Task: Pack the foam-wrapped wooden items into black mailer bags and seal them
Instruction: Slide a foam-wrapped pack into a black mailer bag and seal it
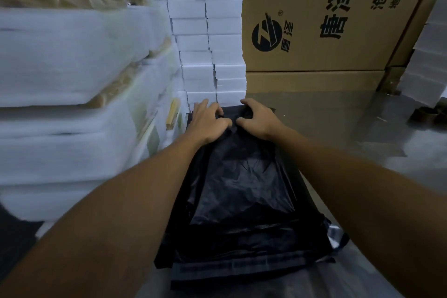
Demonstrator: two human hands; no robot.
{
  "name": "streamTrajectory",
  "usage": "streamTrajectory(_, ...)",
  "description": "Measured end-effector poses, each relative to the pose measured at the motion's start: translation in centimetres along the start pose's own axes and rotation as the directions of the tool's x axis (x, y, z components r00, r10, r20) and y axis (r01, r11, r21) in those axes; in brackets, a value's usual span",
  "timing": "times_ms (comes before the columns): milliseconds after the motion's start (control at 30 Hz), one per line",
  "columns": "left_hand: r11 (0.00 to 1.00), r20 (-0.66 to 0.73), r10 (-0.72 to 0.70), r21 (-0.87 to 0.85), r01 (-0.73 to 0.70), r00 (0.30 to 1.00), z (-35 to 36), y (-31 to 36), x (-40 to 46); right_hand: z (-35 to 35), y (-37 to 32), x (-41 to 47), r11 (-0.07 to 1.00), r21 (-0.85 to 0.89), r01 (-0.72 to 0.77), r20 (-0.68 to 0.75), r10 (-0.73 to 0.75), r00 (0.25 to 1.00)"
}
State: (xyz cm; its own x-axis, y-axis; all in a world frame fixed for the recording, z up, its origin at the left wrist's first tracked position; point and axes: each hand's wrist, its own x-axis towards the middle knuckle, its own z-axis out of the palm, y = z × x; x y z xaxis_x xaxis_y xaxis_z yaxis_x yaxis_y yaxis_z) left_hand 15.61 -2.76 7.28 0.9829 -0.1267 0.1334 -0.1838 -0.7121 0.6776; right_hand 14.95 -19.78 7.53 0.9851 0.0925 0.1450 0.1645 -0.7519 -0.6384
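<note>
A black mailer bag lies lengthwise in front of me, filled with a flat boxy item that is hidden inside. My left hand and my right hand both pinch the plastic at its far end, fingers curled on the film. More black bags lie flat under it near the bottom, showing a grey seal strip. Foam-wrapped wooden items are stacked high at the left, wood showing through the white foam.
A column of white foam blocks stands just behind the bag. Large brown cartons with black print stand behind on the right. Tape rolls sit on the grey floor at far right, beside another white stack.
</note>
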Motion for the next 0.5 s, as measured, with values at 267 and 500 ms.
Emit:
streamTrajectory(267, 0.737, 0.142, -0.265, -0.607, 0.296, 0.954, 2.3, -2.3, 0.1, 1.2, 2.9, 0.5, 0.745, 0.579, -0.332, 0.118, 0.326, 0.938)
streamTrajectory(500, 0.716, 0.158, -0.219, -0.644, 0.269, 0.963, 2.8, -3.0, -2.7, 1.2, 3.7, -1.1, 0.580, 0.677, -0.452, 0.267, 0.380, 0.886)
